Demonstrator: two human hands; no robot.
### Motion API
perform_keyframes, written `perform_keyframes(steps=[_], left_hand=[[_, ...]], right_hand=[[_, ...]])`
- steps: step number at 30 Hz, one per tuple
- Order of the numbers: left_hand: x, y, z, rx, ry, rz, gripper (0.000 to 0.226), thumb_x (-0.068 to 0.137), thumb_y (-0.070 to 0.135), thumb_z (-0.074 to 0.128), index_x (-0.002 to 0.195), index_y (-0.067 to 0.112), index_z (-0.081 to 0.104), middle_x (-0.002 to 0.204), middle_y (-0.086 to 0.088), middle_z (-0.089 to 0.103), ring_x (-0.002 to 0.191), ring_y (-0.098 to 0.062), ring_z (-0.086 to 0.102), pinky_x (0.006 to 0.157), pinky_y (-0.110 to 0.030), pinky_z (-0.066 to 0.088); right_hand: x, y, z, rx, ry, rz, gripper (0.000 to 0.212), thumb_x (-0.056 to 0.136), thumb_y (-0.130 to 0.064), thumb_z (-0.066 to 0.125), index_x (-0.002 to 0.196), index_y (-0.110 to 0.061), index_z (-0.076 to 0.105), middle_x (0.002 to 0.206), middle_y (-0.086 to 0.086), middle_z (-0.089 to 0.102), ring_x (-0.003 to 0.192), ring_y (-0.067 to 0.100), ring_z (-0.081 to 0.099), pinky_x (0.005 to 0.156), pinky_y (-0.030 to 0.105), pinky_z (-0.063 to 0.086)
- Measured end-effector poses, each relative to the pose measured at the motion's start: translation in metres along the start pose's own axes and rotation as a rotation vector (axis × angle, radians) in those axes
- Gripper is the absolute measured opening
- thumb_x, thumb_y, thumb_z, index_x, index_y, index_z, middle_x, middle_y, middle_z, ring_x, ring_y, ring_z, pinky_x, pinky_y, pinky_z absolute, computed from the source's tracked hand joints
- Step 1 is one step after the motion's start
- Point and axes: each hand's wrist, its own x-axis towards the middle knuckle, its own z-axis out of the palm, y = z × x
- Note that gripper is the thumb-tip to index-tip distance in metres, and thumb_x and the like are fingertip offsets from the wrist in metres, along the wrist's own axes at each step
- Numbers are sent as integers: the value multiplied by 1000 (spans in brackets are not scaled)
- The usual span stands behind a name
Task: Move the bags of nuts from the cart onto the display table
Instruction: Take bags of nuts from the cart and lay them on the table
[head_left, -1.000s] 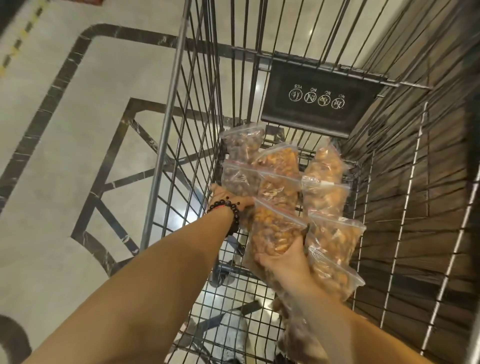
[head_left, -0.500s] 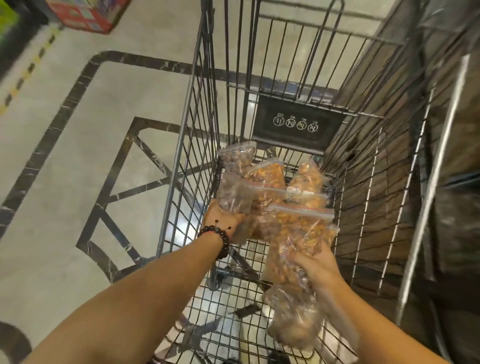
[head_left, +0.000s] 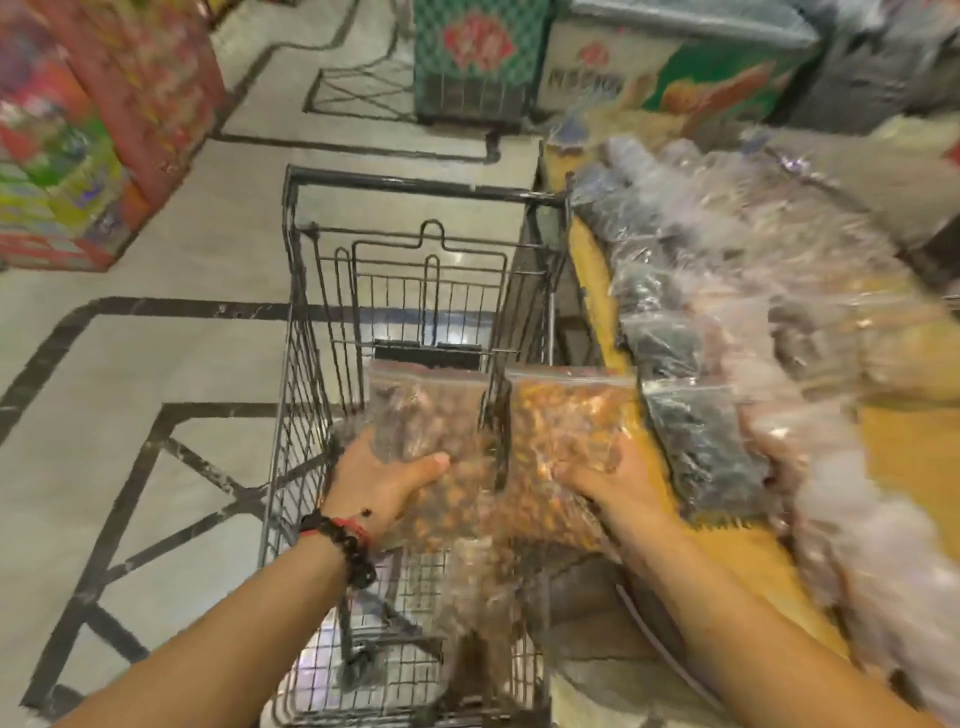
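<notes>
Two hands, each gripping one clear zip bag of nuts, both held up above the wire cart.

Left hand: fingers wrapped behind the bag, thumb pressed across its front; dark bead bracelet with a red band at the wrist. Contents held: dark brown nut bag, upright, zip edge at top, positioned over the cart basket.

Right hand: fingers spread and clamped on the lower part of its bag. Contents held: orange nut bag, upright, zip edge at top, just beside the brown bag and overlapping the cart's right rim, its right edge against the yellow edge of the display table.

Cart: dark metal mesh, basket floor visible below the forearms; whether more bags lie in it cannot be told, as blur covers the lower part.

Display table: to the right of the cart, yellow surface, loaded with rows of clear packets; several near the orange bag hold black contents. Heavy motion blur across this side.

Surroundings: pale floor with dark inlaid lines; colourful stacked boxes at far left; a green printed case beyond the cart.
</notes>
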Motion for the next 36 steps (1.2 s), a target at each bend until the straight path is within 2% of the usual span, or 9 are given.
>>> perform_keyframes(steps=[3, 6, 12, 15, 18, 22, 25, 31, 36], left_hand=[[-34, 39, 24, -22, -78, 45, 72, 41, 59, 90, 103, 33, 66, 100, 5, 76, 96, -23, 72, 87, -50, 56], [-69, 74, 59, -21, -145, 123, 68, 57, 36, 95, 115, 25, 61, 105, 0, 74, 95, -21, 71, 85, -48, 58], [-154, 119, 164, -4, -287, 317, 47, 69, 6, 87, 103, 21, 59, 93, 4, 74, 72, 2, 71, 58, -16, 55], [-201, 129, 233, -18, -347, 371, 61, 64, 23, 92, 112, 19, 55, 107, 0, 72, 84, -8, 71, 72, -22, 59], [-255, 136, 306, -46, -404, 379, 68, 72, 17, 87, 127, 21, 47, 109, 12, 57, 90, -5, 58, 66, -12, 48], [-299, 129, 395, -17, -464, 386, 55, 65, 18, 91, 110, 22, 60, 110, -3, 74, 88, -11, 72, 68, -24, 56], [-321, 129, 439, -75, -497, 364, 43, 70, 10, 88, 100, 25, 60, 93, 1, 74, 71, 3, 70, 55, -14, 52], [-316, 137, 486, -119, -483, 358, 47, 71, 9, 86, 110, 21, 63, 99, 2, 76, 80, -6, 73, 60, -20, 55], [-268, 143, 516, -168, -399, 339, 35, 77, 4, 81, 100, 23, 63, 82, 9, 77, 70, -2, 72, 52, -14, 52]], right_hand=[[-36, -28, -41, 98, 57, -37, 69, 61, -26, 88, 123, -18, 59, 109, 0, 77, 103, 22, 73, 93, 48, 56], [-73, -48, -91, 168, 102, -121, 75, 54, -26, 88, 123, -13, 60, 114, 12, 74, 109, 36, 69, 98, 61, 51], [-156, -65, -212, 199, 242, -236, 85, 42, -29, 85, 121, -6, 61, 109, 17, 76, 98, 36, 72, 86, 46, 58], [-200, -59, -281, 220, 266, -257, 79, 48, -24, 85, 121, -8, 60, 108, 17, 75, 101, 40, 71, 90, 53, 56], [-242, -48, -348, 228, 296, -279, 72, 55, -17, 85, 121, -11, 59, 106, 14, 76, 97, 34, 73, 81, 45, 59], [-284, -37, -426, 218, 331, -301, 80, 50, -23, 85, 124, -9, 59, 109, 17, 75, 101, 37, 72, 89, 51, 56], [-301, -28, -475, 238, 351, -296, 66, 61, -14, 81, 123, -12, 59, 109, 15, 76, 99, 34, 73, 80, 45, 58], [-274, -20, -535, 251, 389, -263, 57, 62, -9, 82, 115, -14, 61, 99, 11, 78, 90, 32, 75, 74, 44, 59], [-205, -16, -571, 219, 332, -200, 70, 52, -20, 87, 118, -15, 61, 104, 13, 77, 95, 35, 74, 88, 57, 57]])
